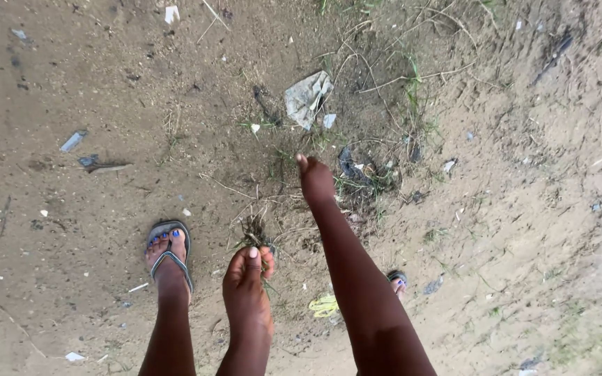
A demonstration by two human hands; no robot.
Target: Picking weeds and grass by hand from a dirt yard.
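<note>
Weeding bare sandy ground (71,230): left hand (247,292) fingers closed on uprooted grass tuft (253,231), right hand (316,182) loosely curled, empty, reaching toward grass clump (364,182) beside crumpled wrapper (306,97); best gripped low, near roots.

Outdoor ground seen from above: bare, sandy brown soil (71,83), compacted and speckled with small pebbles and pale flecks. A sparse patch of thin green grass (412,104) and dry, wiry stems occupies the upper centre. A crumpled grey scrap of plastic (308,97) lies just beside the grass. To the left, well apart from it, rest a small bluish shard (72,141) and a dark flat sliver (106,167). A yellow tangle of cord (324,306) lies near the lower centre. The right side shows lighter, loose, ridged earth (559,209). Light is even and diffuse daylight, without sharp shadows.
</note>
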